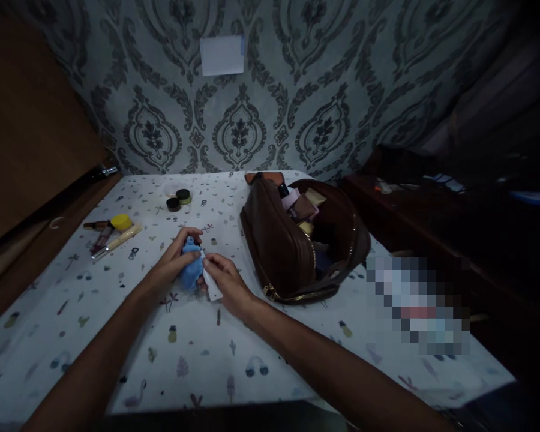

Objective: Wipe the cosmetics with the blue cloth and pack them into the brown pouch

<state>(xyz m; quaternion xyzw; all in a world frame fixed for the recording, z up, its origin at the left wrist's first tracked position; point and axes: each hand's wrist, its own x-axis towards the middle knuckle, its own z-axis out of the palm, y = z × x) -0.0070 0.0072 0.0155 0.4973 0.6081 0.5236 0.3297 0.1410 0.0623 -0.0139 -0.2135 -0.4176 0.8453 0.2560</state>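
My left hand (173,261) is closed around a blue cloth (191,271), bunched up over the patterned tablecloth (207,354). My right hand (225,282) pinches a small white tube (211,287), whose upper end is pressed into the blue cloth. Both hands meet at the middle of the table. Just to the right lies an open brown leather pouch (279,252) with a gold zipper, stuffed with several small cosmetic items.
At the back left lie two small round jars (179,200), a yellow sponge (121,221) and a few pencil-like sticks (112,240). A wooden board (31,138) leans at the left. Dark furniture stands at the right. A white paper (222,54) is on the wall.
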